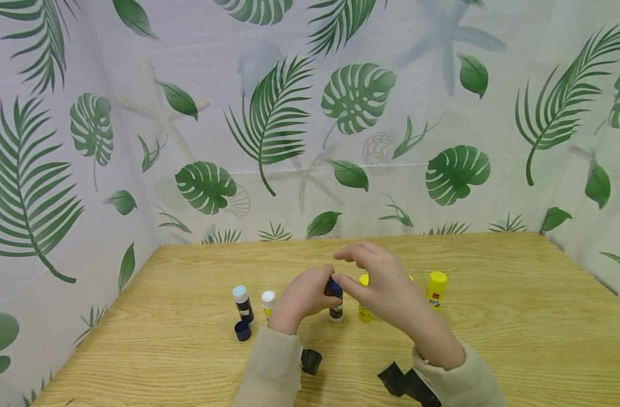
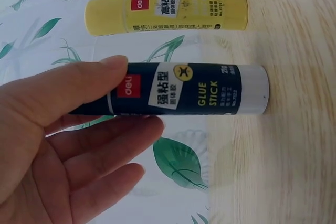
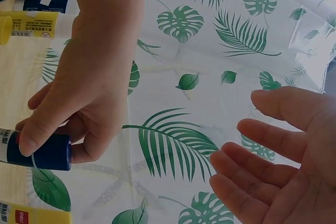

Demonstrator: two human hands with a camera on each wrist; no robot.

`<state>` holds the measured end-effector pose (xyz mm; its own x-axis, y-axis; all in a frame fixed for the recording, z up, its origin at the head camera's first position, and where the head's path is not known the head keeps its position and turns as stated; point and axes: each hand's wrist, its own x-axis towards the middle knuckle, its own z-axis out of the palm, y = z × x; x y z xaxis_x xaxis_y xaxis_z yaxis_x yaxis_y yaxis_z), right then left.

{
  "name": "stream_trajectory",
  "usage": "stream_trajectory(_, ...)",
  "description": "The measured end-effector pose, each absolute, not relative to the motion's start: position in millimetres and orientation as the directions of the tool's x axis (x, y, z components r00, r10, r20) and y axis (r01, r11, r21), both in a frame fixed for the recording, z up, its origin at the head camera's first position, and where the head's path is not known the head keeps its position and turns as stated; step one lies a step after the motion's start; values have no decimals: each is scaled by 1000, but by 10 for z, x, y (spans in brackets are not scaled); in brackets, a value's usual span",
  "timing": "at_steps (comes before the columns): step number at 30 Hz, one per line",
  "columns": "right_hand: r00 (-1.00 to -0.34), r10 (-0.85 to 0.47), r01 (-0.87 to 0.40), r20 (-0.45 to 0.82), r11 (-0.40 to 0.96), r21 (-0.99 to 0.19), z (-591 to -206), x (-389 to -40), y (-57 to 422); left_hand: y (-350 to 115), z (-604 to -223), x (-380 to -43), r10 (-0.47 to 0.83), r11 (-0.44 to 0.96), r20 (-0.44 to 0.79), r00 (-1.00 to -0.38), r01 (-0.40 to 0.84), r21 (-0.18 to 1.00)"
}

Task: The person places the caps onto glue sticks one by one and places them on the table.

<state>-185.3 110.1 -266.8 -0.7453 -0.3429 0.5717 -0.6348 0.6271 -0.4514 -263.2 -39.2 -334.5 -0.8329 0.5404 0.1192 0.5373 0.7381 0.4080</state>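
My left hand [image 1: 306, 294] holds a dark blue glue stick [image 2: 181, 88] near its capped upper end, thumb on one side and fingers on the other. In the head view this glue stick [image 1: 335, 310] is upright, its white base low over the table. Fingers spread and holding nothing, my right hand [image 1: 383, 282] hovers just right of the stick's top; the right wrist view shows its palm [image 3: 315, 166] apart from the stick. A yellow glue stick [image 1: 365, 311] stands beside the blue one, partly behind the right hand.
At left on the wooden table [image 1: 187, 362] stand an uncapped dark blue glue stick [image 1: 244, 308] and an uncapped yellow one [image 1: 268, 299], with a dark blue cap [image 1: 242, 330] in front. Another yellow glue stick [image 1: 436, 290] stands right. A leaf-printed cloth [image 1: 289, 141] hangs behind.
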Motion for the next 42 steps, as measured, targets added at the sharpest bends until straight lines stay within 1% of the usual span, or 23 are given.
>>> stream_trajectory(14, -776, -351, -607, 525, 643, -467, -2669, -1844, 1088, -392, -3343, -2604, 517, 758, 79, -852, 499, 421)
stream_trajectory(42, -779, -357, -605, 516, 646, -465, -2679, -1845, 1097, -406, -3351, -2606, 508, 766, 82, -858, 493, 412)
